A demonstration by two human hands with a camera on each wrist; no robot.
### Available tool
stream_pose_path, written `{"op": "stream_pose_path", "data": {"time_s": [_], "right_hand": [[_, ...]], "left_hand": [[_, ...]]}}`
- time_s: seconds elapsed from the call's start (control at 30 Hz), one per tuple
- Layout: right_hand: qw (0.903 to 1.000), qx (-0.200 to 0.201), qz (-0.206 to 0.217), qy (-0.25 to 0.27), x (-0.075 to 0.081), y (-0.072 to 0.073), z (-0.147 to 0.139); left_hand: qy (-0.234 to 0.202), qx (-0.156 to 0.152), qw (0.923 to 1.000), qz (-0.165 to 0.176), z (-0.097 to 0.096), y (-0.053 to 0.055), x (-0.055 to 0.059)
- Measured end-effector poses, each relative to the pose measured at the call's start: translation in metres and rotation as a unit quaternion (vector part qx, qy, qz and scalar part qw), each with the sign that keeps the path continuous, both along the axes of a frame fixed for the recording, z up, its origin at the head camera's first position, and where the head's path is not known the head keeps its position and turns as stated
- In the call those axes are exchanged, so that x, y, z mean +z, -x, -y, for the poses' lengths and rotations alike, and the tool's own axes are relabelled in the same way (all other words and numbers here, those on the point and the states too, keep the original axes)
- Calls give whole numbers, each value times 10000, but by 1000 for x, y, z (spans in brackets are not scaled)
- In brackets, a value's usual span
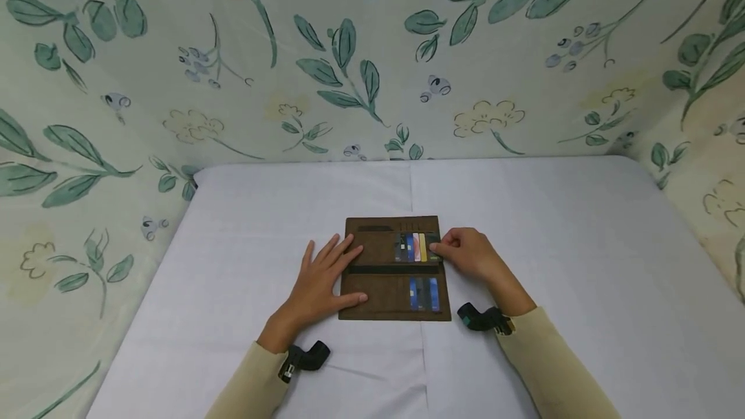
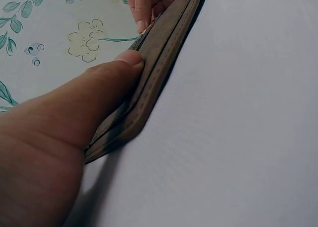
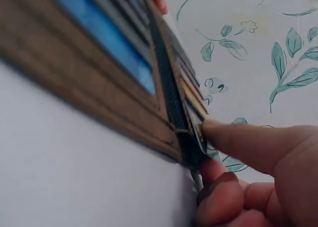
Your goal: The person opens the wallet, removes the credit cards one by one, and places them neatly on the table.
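Note:
A brown wallet (image 1: 375, 251) lies spread on the white cloth, with cards in slots on both halves. My left hand (image 1: 320, 283) rests on its left side with fingers spread, the thumb on the near half. In the left wrist view the thumb (image 2: 112, 80) presses on the wallet's edge (image 2: 159, 63). At the right edge of the far half, my right hand (image 1: 468, 254) pinches a dark card (image 1: 433, 238) between thumb and curled fingers. The right wrist view has the thumb (image 3: 238, 137) on that card's face, fingers tucked behind.
In the far half stand several cards, among them a yellow card (image 1: 423, 247). Blue cards (image 1: 433, 294) fill slots in the near half. White cloth (image 1: 553, 231) covers the table, and a leaf-patterned curtain (image 1: 372, 128) hangs behind it. Each wrist wears a small black camera (image 1: 480, 317).

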State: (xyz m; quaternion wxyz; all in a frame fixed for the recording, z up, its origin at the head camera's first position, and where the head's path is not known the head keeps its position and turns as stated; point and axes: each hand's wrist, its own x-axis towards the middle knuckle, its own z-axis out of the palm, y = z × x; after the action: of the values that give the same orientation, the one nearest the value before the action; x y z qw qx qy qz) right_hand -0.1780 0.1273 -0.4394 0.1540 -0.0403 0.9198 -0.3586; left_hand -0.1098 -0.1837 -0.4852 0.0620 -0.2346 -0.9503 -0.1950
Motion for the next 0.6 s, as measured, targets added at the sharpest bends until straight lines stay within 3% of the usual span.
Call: {"op": "stream_pose_path", "data": {"time_s": [0.23, 0.6], "right_hand": [[9994, 105, -160, -302, -7, 0, 0], [9999, 30, -106, -58, -7, 2, -4]], "left_hand": [[-3, -1, 10000, -20, 0, -1, 0], [4, 27, 10000, -92, 1, -1, -3]]}}
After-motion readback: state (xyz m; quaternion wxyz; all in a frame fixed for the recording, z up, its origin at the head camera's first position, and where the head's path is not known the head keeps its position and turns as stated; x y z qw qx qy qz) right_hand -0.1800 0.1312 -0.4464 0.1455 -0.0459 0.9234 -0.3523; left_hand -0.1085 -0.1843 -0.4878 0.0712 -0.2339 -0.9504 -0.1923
